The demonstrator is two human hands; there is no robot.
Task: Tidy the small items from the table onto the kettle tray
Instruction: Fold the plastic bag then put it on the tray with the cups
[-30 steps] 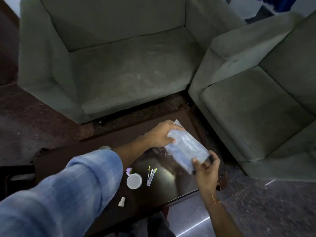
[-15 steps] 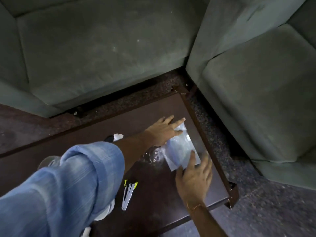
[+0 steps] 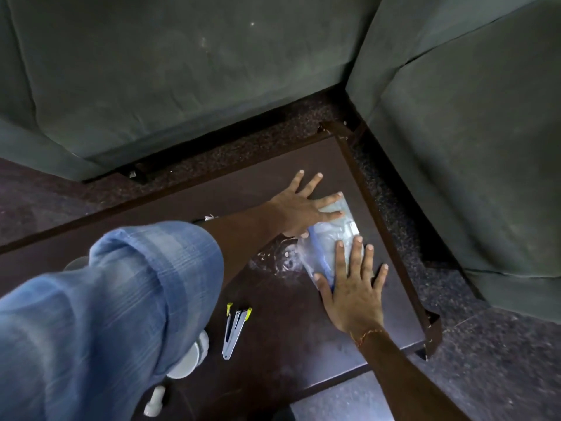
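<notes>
Both hands flat on the pouch at the tabletop's far right corner.
Left hand (image 3: 299,208) and right hand (image 3: 353,288), fingers straight, press the pouch (image 3: 329,244) onto the tabletop (image 3: 273,329); it looks light, soft, slippery, so pinching an edge seems best.

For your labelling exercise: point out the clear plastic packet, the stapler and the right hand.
clear plastic packet (image 3: 332,238): head view, its bare middle.
stapler (image 3: 234,332): head view, its metal body.
right hand (image 3: 353,293): head view, back of the hand.
</notes>
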